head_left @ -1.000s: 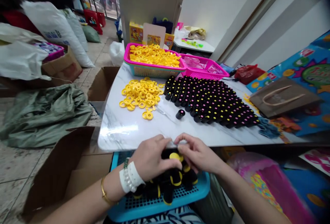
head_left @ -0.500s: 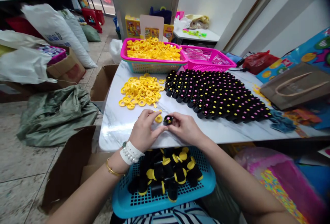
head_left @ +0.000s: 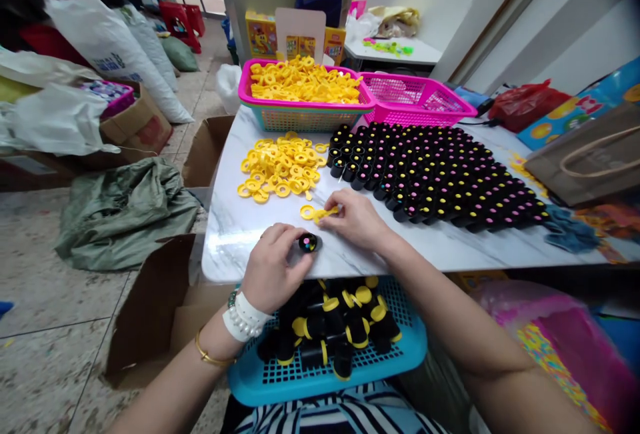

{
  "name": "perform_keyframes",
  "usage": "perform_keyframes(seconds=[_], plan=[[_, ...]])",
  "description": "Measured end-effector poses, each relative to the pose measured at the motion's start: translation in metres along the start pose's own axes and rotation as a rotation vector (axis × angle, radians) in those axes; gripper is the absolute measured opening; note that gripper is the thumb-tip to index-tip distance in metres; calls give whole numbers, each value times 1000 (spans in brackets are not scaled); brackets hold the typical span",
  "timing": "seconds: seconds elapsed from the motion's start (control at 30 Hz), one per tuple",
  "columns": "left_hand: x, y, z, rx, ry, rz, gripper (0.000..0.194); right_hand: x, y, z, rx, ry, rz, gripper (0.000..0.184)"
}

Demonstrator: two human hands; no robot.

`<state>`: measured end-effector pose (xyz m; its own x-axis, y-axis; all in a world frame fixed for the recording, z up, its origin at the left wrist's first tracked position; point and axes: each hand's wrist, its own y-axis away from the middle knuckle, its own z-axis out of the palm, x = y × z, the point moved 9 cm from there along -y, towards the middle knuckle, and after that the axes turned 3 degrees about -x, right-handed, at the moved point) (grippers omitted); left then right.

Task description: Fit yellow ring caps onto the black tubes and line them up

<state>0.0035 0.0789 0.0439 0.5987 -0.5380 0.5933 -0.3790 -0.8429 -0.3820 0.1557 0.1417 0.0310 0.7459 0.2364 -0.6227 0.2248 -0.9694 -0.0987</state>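
Note:
My left hand (head_left: 273, 266) rests at the near edge of the white marble table (head_left: 235, 227), its fingers closed round a small black cylinder (head_left: 308, 243) with coloured dots on its top. My right hand (head_left: 354, 219) lies just beyond it and pinches a yellow plastic ring (head_left: 327, 213); another yellow ring (head_left: 307, 211) lies beside it. A heap of yellow rings (head_left: 280, 167) is farther back. Rows of upright black cylinders (head_left: 430, 177) fill the table's middle. On my lap a blue basket (head_left: 400, 364) holds black cylinders with yellow rings.
A pink-rimmed basket (head_left: 247, 84) full of yellow rings and a pink basket (head_left: 463, 111) stand at the table's far side. A brown paper bag (head_left: 580, 161) lies at right. Open cardboard boxes (head_left: 145, 314), a green sack (head_left: 125, 211) and white bags (head_left: 105, 41) crowd the floor at left.
Both hands rose from the blue basket to the table with a black cylinder. The left hand now keeps the cylinder alone, and the right hand has moved away to pinch a yellow ring.

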Motion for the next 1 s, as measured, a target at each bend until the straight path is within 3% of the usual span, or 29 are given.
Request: perform_keyframes(seconds=[0.1, 0.2, 0.37, 0.47, 0.63, 1.0], plan=[[5, -5, 9, -37, -24, 9, 24, 23, 10, -8, 50, -176, 92, 20], [11, -11, 21, -83, -26, 25, 24, 33, 22, -18, 23, -326, 155, 26], [13, -14, 27, -52, -16, 47, 25, 1, 46, -19, -235, -518, 102, 29], [12, -12, 26, -35, -6, 55, 26, -10, 51, -9, -297, -583, 148, 27], [10, -12, 28, -47, -5, 44, 21, -6, 40, 1, -202, -506, 232, 24], [9, -11, 29, -49, -25, 40, 21, 0, 39, 5, -171, -641, 245, 18]])
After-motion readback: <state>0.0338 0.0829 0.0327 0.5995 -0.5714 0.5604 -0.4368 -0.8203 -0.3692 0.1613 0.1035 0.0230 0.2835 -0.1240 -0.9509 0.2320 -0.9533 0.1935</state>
